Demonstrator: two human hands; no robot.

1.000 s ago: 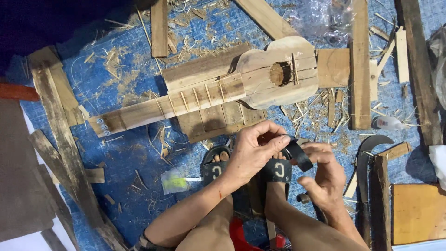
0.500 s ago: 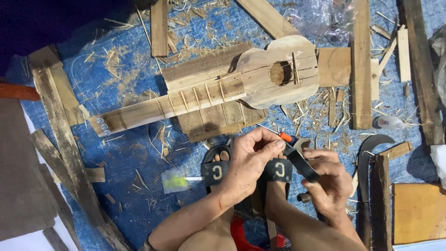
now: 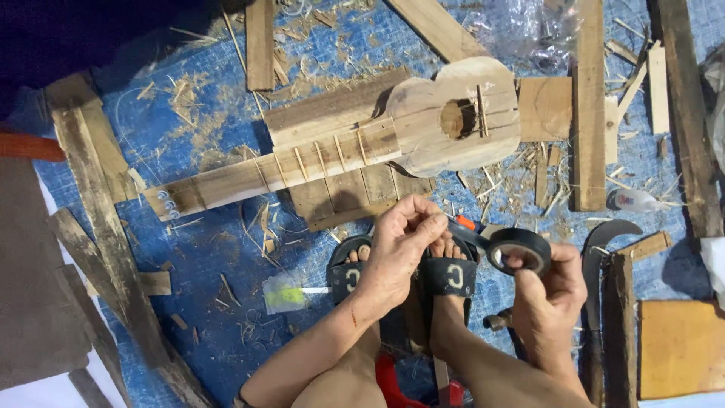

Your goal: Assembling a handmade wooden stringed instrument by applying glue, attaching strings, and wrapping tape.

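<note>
Your left hand (image 3: 396, 245) is closed in a pinch on the free end of the black tape, drawn out from the roll of black tape (image 3: 519, 250) that your right hand (image 3: 547, 298) grips around its rim, fingers curled shut on it. Both sit above your sandalled feet, near the bottom edge of the blue tarp (image 3: 211, 257) on the floor. There seems to be a small orange-tipped object (image 3: 466, 223) under the strip, though your fingers hide most of it. Keep the strip taut and flat between the two hands so it doesn't fold onto itself, and let the roll turn freely rather than yanking. Mind the wooden toy guitar (image 3: 362, 143) lying just ahead, toward the tarp's top edge, and the curved blade (image 3: 596, 257) just right of your right hand.
</note>
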